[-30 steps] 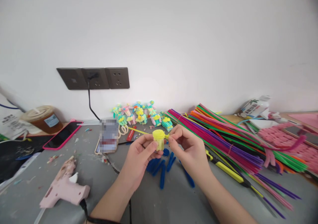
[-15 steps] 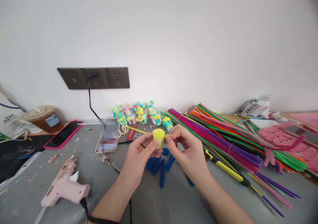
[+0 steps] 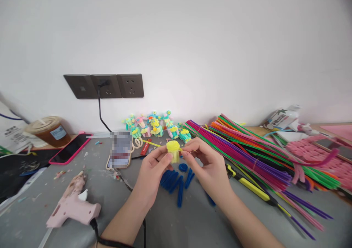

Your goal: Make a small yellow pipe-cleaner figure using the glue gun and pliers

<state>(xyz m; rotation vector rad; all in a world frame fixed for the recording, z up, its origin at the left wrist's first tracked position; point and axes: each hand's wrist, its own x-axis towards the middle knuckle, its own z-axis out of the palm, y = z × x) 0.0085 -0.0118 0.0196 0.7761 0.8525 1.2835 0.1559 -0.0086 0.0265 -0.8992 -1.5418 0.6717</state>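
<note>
A small yellow pipe-cleaner piece (image 3: 173, 147), with a coiled round top and paler strands below, is held upright above the table. My left hand (image 3: 151, 172) grips its body between thumb and fingers. My right hand (image 3: 207, 165) pinches a short yellow pipe-cleaner end (image 3: 180, 150) that sticks out from the right side of the coil. Beneath the hands lie several folded blue pipe-cleaner lengths (image 3: 169, 181) and a blue coiled disc (image 3: 183, 167). Another blue length (image 3: 210, 199) shows partly under my right forearm.
Colourful finished pipe-cleaner figures (image 3: 156, 125) line the wall. Long bundled pipe cleaners (image 3: 239, 156) and a yellow-black cutting tool (image 3: 253, 188) lie right. At left are a pink glue gun (image 3: 74, 207), a phone (image 3: 121, 150), a pink-cased phone (image 3: 70, 149) and a drink cup (image 3: 51, 132).
Both hands have shifted the yellow piece slightly left and up. My right fingers have moved a little left with the pinched end; the table items look unchanged.
</note>
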